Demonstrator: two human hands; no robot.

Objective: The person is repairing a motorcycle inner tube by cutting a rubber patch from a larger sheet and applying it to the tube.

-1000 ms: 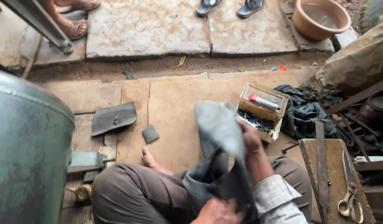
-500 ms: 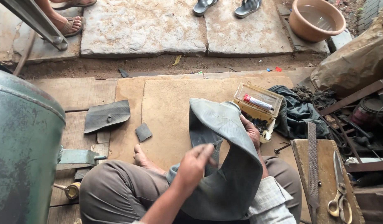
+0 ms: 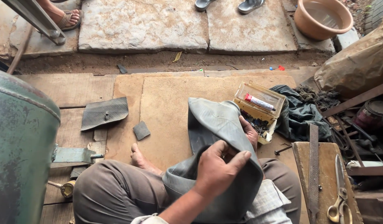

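A wide grey rubber inner tube point(image 3: 216, 124) lies folded over my lap and knee. My left hand point(image 3: 218, 168) grips its near fold from above, fingers curled over the rubber. My right hand point(image 3: 250, 132) holds the tube's far edge from behind, mostly hidden by the rubber. My bare foot point(image 3: 138, 157) rests on the wooden floor beside the tube.
A small open box point(image 3: 261, 108) with a tube of glue sits right of the tube, a dark cloth point(image 3: 301, 114) beyond it. Rubber scraps point(image 3: 104, 113) lie left. A file point(image 3: 313, 166) and scissors point(image 3: 340, 195) rest on a board point(image 3: 301, 166) at right. A green tank point(image 3: 17, 145) stands left.
The tube, earlier held up, has come down over my lap. My left hand moved from open and hovering to gripping the near fold. The right hand stayed on the far edge.
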